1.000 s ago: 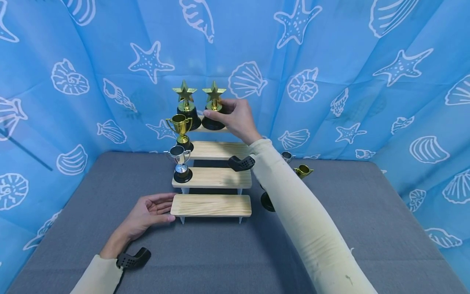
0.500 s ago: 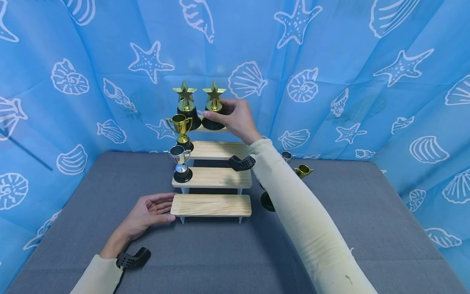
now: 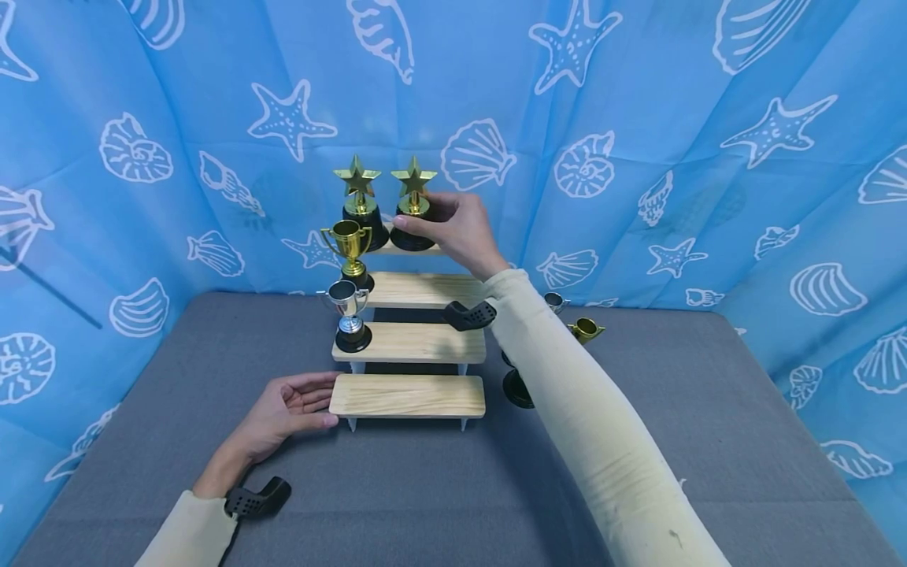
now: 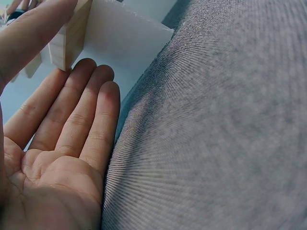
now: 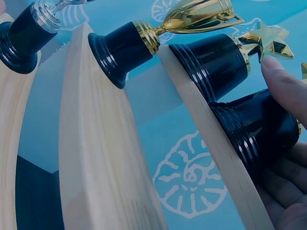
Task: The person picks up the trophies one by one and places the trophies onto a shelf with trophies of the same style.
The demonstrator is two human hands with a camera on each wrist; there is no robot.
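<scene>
Almost nothing has moved since a moment ago: both hands stay where they were, and only the right hand's fingers have shifted a tiny bit on the trophy.

Nearest, the left hand (image 3: pixel 286 409) lies palm up on the gray table (image 3: pixel 397 504), fingers straight and close together, tips touching the left end of the bottom step (image 3: pixel 407 395). It looks like it steadies the wooden stand. Next step up stands the silver cup (image 3: pixel 347 315), and one step higher the gold cup (image 3: pixel 349 250).

Far away on the top step (image 3: pixel 418 250) stand two star trophies. The right hand (image 3: pixel 460 228) curls its fingers and thumb round the black base of the right star trophy (image 3: pixel 413 203). That trophy sits upright on the step, just beside the left star trophy (image 3: pixel 358 197).

I think the step is setting this trophy in its place. The next move calls for letting go softly and pulling the hand back without bumping the other star.

To the right of the stand, partly hidden behind the long sleeve (image 3: pixel 588 425), lie a small gold cup (image 3: pixel 585 328) and a small silver cup (image 3: pixel 554 301). A blue sea curtain (image 3: pixel 638 118) hangs all around
</scene>
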